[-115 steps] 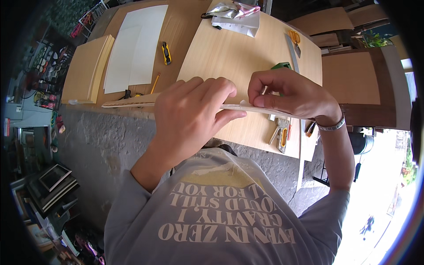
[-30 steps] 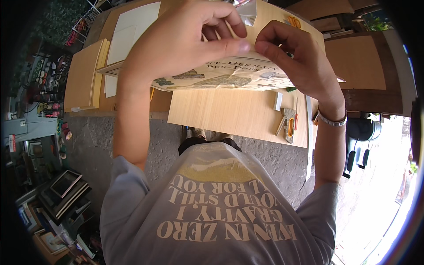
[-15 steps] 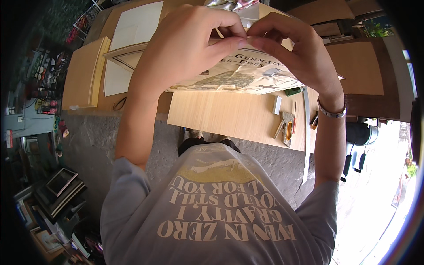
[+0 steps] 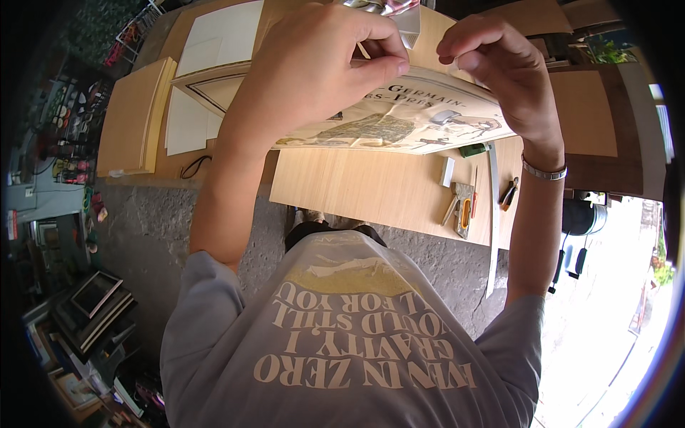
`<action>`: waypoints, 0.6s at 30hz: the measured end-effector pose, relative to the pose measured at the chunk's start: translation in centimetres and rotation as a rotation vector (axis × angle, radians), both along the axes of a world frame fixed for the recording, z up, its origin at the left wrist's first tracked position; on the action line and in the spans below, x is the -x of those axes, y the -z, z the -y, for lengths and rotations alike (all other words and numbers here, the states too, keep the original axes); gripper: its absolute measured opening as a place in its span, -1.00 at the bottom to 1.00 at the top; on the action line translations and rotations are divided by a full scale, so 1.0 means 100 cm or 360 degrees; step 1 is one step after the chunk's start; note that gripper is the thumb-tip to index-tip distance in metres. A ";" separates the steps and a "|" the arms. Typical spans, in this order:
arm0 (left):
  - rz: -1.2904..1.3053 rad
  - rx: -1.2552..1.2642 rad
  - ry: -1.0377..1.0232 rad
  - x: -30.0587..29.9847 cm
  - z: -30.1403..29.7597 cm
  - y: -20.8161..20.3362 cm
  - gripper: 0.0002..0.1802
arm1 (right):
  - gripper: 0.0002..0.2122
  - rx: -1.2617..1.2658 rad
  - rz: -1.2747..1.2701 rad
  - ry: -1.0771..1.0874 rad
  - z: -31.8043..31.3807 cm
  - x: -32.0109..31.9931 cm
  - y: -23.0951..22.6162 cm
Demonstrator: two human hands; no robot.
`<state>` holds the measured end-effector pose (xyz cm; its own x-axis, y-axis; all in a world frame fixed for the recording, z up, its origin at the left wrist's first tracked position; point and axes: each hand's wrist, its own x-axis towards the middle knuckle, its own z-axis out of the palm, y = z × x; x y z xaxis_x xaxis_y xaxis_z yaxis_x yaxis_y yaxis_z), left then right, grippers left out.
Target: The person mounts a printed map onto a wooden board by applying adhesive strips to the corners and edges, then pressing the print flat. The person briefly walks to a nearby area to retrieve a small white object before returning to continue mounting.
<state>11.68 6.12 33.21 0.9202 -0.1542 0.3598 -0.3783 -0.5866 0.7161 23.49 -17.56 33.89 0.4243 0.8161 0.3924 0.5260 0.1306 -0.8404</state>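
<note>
At the left hand (image 4: 314,71), pinching the printed panel (image 4: 428,118) by its upper edge, thumb to fingertips, above the wooden board (image 4: 342,171). At the right hand (image 4: 512,78), just off that edge, curling nearly closed; cannot tell whether holding anything. Farther out, on the board: staple gun (image 4: 462,207), pliers (image 4: 509,194).
</note>
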 end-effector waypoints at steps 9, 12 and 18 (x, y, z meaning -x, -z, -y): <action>0.0064 0.0032 0.0069 -0.004 -0.005 0.003 -0.81 | -0.77 0.0333 0.0622 0.0385 -0.011 0.027 -0.028; 0.0211 0.0147 0.0148 -0.008 -0.004 0.001 -0.79 | -0.70 0.0432 0.0804 0.0444 -0.016 0.044 -0.040; 0.0149 0.0287 0.0170 -0.001 -0.001 -0.010 -0.76 | -0.62 0.0485 0.0748 0.0485 -0.026 0.044 -0.043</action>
<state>11.80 6.20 34.23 0.8632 -0.1746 0.4737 -0.5014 -0.4052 0.7644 19.05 -15.01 38.16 0.4940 0.7903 0.3623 0.8235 -0.2917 -0.4865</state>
